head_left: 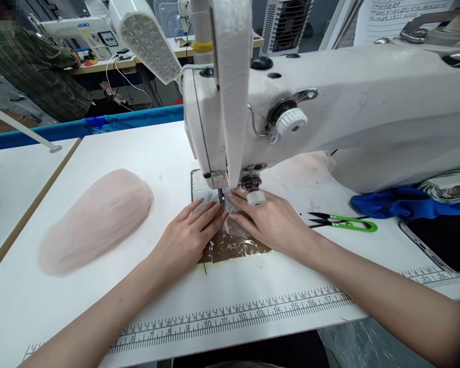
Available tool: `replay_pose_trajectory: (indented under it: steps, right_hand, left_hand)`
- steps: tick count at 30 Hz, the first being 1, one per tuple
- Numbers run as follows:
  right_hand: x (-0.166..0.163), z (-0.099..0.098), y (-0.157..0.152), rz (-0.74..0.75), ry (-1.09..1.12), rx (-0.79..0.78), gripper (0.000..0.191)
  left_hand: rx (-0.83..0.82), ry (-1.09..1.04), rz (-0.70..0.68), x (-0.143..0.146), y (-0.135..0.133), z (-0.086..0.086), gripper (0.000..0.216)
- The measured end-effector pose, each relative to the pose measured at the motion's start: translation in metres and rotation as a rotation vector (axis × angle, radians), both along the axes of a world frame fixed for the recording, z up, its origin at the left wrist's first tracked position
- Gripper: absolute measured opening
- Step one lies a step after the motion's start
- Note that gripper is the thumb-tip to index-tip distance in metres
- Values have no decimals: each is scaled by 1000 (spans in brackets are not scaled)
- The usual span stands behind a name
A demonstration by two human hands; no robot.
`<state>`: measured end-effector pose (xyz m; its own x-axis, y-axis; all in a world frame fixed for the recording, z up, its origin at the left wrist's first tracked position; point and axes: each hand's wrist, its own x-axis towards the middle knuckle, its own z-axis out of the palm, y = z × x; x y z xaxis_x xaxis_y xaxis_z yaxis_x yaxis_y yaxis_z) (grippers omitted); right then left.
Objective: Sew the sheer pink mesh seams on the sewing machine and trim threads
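Observation:
My left hand (189, 236) lies flat on the sewing table, fingers stretched toward the needle of the white sewing machine (329, 112). My right hand (270, 220) rests opposite it, fingers pressed down by the presser foot (223, 193), with a white thimble-like cap (256, 198) on one finger. Between the fingertips lies a small pale, sheer piece of fabric (224, 212), held down on the needle plate. A patch of brown tape under clear film (233, 248) sits below both hands.
A pile of pale pink sheer fabric (95, 220) lies on the left of the white table (138, 153). Green thread snips (343, 222), a blue cloth (398, 204) and a phone (440, 240) are on the right. A printed ruler (233, 314) runs along the front edge. Another person (34, 71) sits far left.

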<state>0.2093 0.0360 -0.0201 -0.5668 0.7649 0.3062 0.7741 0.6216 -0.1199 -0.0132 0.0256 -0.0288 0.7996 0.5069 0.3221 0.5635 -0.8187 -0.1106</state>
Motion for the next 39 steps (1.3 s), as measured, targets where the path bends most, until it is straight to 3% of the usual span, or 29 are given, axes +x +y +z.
replay_pose_trajectory:
  steps: [24, 27, 31, 36, 39]
  right_hand:
    - [1, -6, 3, 31, 26, 76, 29]
    - [3, -4, -2, 87, 91, 118, 27]
    - [1, -3, -11, 149, 140, 157, 39]
    - [-8, -8, -11, 118, 70, 285, 18]
    - [-8, -10, -8, 159, 68, 378, 19]
  left_hand:
    - [43, 31, 119, 9, -10, -1, 51]
    - [47, 26, 124, 8, -9, -4, 52]
    - [57, 26, 129, 8, -8, -8, 46]
    - [63, 3, 154, 10, -9, -8, 50]
    - [50, 5, 163, 10, -10, -6, 51]
